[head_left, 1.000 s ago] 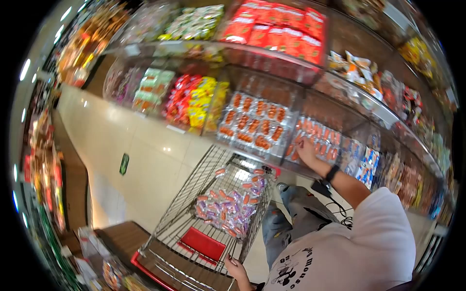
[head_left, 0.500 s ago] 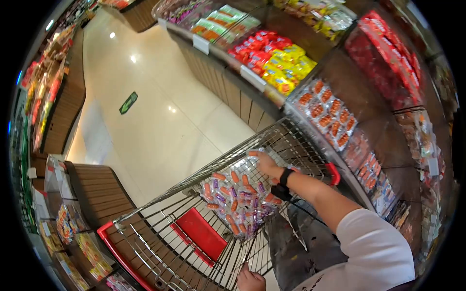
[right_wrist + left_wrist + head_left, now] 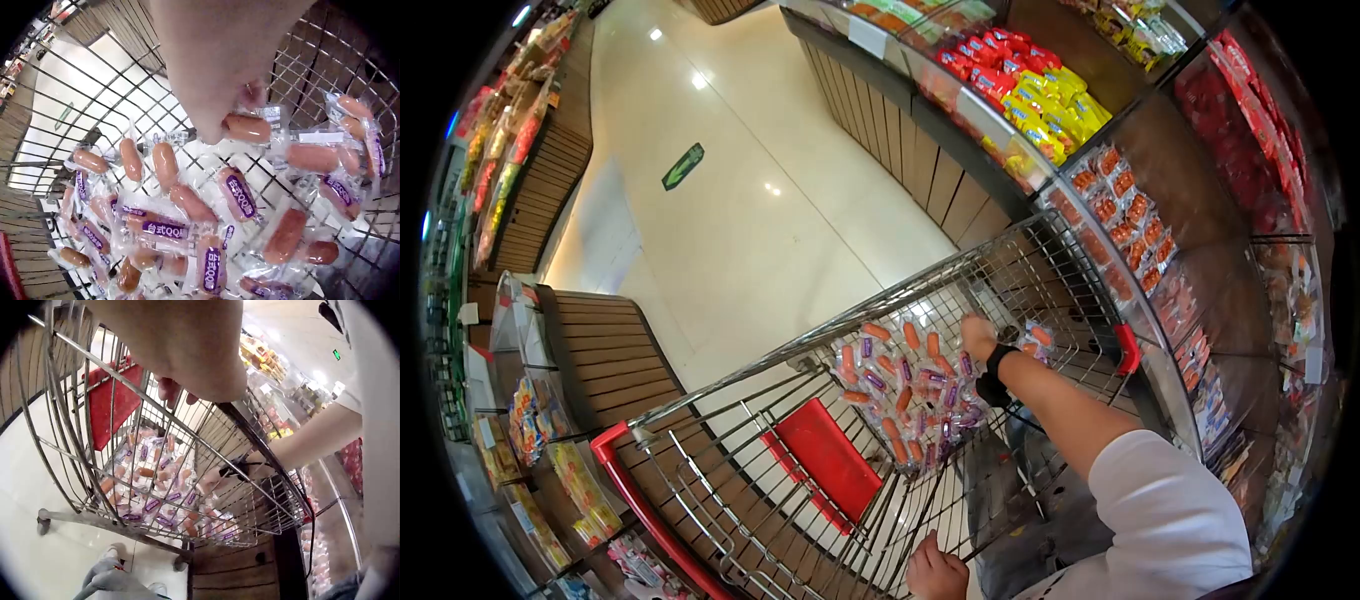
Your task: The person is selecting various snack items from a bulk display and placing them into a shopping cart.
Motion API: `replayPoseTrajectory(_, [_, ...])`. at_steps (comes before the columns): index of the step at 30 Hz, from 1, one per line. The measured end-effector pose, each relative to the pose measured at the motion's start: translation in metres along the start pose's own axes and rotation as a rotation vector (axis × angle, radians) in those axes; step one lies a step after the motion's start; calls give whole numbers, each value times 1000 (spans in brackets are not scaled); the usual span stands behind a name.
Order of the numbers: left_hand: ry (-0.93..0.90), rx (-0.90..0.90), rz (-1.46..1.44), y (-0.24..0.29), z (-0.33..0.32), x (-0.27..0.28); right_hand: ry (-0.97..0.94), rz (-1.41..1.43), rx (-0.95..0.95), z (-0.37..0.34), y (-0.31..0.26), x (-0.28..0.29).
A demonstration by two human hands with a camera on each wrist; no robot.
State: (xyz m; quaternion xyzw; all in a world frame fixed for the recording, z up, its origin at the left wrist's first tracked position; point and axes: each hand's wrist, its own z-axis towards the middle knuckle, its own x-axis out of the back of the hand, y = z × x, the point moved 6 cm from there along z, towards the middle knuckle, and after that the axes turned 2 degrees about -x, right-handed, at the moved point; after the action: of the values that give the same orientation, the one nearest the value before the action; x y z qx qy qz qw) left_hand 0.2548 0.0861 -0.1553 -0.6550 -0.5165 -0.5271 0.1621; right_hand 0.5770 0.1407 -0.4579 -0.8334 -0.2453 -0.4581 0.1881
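Note:
My right hand point(image 3: 978, 335) reaches down into the shopping cart point(image 3: 730, 380). In the right wrist view its thumb and fingers pinch a clear-wrapped sausage point(image 3: 249, 129) just above the wire floor. Many more wrapped sausages point(image 3: 910, 385), some with purple labels, lie loose in a heap beside and below it. My left hand point(image 3: 937, 568) is at the cart's near side. In the left wrist view its curled fingers point(image 3: 170, 390) hook over the side rail, partly hidden by the hand itself.
Shelf bins with red and yellow packets point(image 3: 1040, 95) and packaged orange-brown snacks point(image 3: 1125, 215) stand along the cart's far right end. A wood-slatted display point(image 3: 595, 345) borders the left. Pale tiled floor point(image 3: 730, 230) with a green arrow lies between.
My right hand has come from the sausage bin on the shelf down into the cart. The view has turned, and the cart now sits beside the shelf's end. My left hand stays at the cart's side.

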Motion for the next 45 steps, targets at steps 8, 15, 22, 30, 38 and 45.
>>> replayPoseTrajectory(8, [168, -58, 75, 6, -4, 11, -612, 1270, 98, -117, -16, 88])
replayPoseTrajectory(15, [-271, 55, -1148, 31, 19, -12, -1040, 2001, 616, -286, -24, 253])
replayPoseTrajectory(22, [-827, -436, -1821, 236, -5, 144, -343, 1507, 1281, -368, 52, 428])
replayPoseTrajectory(30, [-265, -626, -1482, 338, -82, 216, 258, 1392, 1324, -460, 139, 485])
replayPoseTrajectory(38, [-382, -782, -1437, 413, -122, 195, 932, 1031, 1230, -520, 225, 489])
replayPoseTrajectory(45, [-752, -803, -1445, 468, -137, 166, 1626, 270, 1137, -549, 245, 432])
